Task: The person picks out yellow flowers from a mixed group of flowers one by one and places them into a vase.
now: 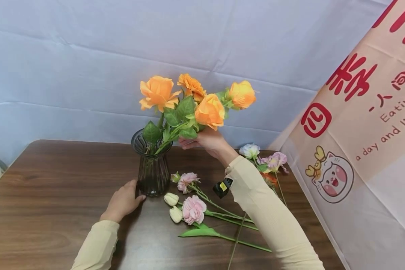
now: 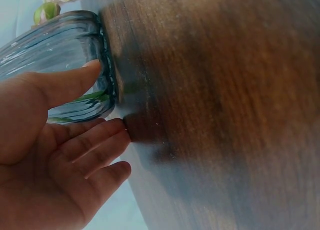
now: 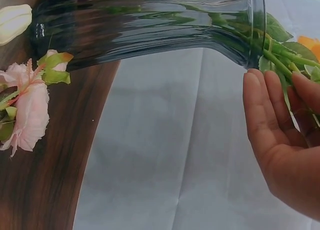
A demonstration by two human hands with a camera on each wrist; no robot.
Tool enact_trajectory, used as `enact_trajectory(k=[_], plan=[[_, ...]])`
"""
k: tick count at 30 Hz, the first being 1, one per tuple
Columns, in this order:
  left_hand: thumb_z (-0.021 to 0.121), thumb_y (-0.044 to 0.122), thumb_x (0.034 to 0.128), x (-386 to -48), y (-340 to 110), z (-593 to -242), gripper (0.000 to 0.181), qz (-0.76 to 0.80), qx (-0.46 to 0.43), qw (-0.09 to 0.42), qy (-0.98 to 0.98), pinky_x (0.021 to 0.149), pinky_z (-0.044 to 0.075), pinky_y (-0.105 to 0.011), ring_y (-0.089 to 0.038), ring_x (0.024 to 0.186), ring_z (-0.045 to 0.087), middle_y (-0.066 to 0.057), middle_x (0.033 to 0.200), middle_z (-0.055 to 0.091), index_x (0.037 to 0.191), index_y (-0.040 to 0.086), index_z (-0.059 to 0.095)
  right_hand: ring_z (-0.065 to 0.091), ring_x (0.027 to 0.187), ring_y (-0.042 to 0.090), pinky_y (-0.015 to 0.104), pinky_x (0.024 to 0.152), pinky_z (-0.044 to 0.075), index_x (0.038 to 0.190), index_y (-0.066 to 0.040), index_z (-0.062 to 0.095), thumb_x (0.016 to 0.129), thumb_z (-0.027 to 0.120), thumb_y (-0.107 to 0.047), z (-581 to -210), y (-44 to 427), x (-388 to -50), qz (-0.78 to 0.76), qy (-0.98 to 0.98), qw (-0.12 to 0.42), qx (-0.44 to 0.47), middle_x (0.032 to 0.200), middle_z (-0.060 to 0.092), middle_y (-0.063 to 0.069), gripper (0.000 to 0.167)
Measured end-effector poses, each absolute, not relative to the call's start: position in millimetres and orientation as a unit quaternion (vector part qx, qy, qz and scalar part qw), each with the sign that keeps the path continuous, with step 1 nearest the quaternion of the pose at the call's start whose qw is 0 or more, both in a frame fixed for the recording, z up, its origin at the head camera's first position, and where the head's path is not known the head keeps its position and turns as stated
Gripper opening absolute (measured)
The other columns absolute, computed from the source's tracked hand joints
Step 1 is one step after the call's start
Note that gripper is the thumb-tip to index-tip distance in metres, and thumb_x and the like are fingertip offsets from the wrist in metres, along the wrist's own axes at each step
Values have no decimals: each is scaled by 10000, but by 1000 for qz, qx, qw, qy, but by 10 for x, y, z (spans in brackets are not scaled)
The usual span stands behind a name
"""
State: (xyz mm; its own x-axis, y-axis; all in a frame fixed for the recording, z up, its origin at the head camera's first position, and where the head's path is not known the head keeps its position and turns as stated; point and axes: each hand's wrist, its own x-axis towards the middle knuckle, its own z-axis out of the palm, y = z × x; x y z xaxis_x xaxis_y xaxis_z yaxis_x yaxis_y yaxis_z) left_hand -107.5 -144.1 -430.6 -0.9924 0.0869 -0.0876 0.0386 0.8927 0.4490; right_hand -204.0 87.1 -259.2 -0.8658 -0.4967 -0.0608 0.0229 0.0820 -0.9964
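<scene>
A dark, ribbed glass vase (image 1: pixel 153 174) stands upright on the table. Orange roses (image 1: pixel 210 111) and an orange ruffled flower (image 1: pixel 191 87) lean out of it, mostly to the right, with green stems inside. My left hand (image 1: pixel 122 200) lies low at the vase's left side; its thumb lies along the glass near the base (image 2: pixel 102 83), fingers loosely extended. Beside the rim, under the orange blooms, is my right hand (image 1: pixel 207 142), fingers fairly straight. Stems (image 3: pixel 280 63) and leaves pass by its thumb and fingertips; some of its fingers are hidden behind them.
Pink flowers (image 1: pixel 193 210) and white tulips (image 1: pixel 176 214) lie on the wooden table (image 1: pixel 53 210) right of the vase. Blue and purple flowers (image 1: pixel 273 161) lie farther right, partly behind the right sleeve. A pale cloth (image 1: pixel 87 75) hangs behind; a printed banner (image 1: pixel 357 123) hangs right.
</scene>
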Motion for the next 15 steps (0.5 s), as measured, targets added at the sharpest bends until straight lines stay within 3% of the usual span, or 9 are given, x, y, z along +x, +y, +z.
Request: enact_trajectory(k=[9,15], plan=[[639,197,854,-1075,-1427,-4286,628,231,30,54,971,848,414,-567,-494,1045,484,-362,1214,453,1263,-188,360,645,658,218,418,718,544,1033,148,566,864,558,60,-2611,833,-2056,-659,708,195,-163,727,641,131,191],[644,199,850,-1078,-1426,-4300,621,230,30,52,971,834,422,-564,-490,1030,494,-358,1200,466,1257,-183,370,639,654,209,416,731,540,1009,159,563,870,547,57,-2625,822,-2054,-651,712,200,-172,789,625,242,174]])
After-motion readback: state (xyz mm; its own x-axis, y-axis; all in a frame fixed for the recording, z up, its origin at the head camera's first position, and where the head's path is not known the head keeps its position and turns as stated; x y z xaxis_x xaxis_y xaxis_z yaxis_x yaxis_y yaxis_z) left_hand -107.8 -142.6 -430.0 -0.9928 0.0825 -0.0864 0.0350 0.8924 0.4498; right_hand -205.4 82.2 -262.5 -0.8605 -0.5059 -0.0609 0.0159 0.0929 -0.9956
